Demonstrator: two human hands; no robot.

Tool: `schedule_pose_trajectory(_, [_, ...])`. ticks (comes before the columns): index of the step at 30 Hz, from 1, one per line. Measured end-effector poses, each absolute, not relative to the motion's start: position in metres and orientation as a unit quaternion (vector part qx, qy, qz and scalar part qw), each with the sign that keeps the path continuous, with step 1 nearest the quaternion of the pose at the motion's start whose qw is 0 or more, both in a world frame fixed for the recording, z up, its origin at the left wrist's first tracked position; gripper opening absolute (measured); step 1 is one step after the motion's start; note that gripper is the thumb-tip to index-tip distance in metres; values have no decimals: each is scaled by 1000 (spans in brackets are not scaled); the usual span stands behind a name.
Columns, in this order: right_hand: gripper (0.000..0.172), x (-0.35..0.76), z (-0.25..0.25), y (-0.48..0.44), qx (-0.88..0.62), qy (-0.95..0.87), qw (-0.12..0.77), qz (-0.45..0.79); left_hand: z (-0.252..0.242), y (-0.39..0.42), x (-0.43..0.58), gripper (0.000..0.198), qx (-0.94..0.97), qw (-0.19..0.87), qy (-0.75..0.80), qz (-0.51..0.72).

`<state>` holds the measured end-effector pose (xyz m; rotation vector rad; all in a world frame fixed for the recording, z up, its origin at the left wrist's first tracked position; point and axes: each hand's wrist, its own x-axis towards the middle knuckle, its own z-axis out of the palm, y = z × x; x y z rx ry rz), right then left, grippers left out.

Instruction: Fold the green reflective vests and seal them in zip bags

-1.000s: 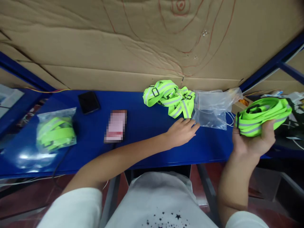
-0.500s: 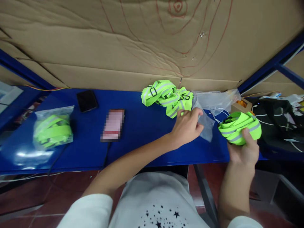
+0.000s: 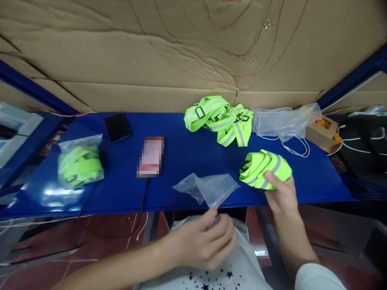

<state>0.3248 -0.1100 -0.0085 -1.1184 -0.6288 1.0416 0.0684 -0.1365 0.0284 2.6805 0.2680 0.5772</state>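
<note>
In my right hand [image 3: 282, 193] is a bundled neon-yellow reflective strap [image 3: 266, 169] with grey stripes, thumb pressed on its front. My left hand [image 3: 208, 237] is close to my body and pinches a clear plastic zip bag [image 3: 211, 187] by its edge, near the red seal line. The bag looks flat and extends over the table's front edge. Farther back lies a loose heap of reflective straps [image 3: 222, 119] with black buckles. To the left, another strap bundle sits inside a sealed clear bag [image 3: 81, 163].
More clear bags [image 3: 279, 121] lie at the back right, beside a cardboard box [image 3: 322, 135] and a white cable [image 3: 294, 151]. A phone [image 3: 150, 157] with a blurred screen and a black flat device [image 3: 117, 127] rest on the blue table [image 3: 181, 161]. Cardboard [image 3: 151, 80] stands behind.
My left hand has drawn a clear bag from the back pile toward my body. The right hand has brought the strap bundle leftward, nearer the middle.
</note>
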Motion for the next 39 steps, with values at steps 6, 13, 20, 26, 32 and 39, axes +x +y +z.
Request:
schedule_pose_trajectory(6, [66,316,-36,-128,-547,-215,644,491,-6,-135,57,40,948,-21,157,275])
schedule_pose_trajectory(13, [66,312,-40,-132,-543,-195,645,501,-30,-107,69,94,811,185,402,383])
schedule_pose_trajectory(20, [54,335,-26,-134,-540,-170,719,403,-28,-103,83,64,875,103,458,120])
schedule_pose_trajectory(26, [66,333,-39,-134,-551,-163,687,445,-18,-105,93,85,877,88,454,129])
schedule_pose_trajectory(32, [65,330,-44,-132,-550,-170,688,442,-26,-90,119,117,911,160,374,62])
schedule_pose_trajectory(39, [70,329,-46,-129,-551,-177,689,437,-20,-79,120,130,906,195,366,78])
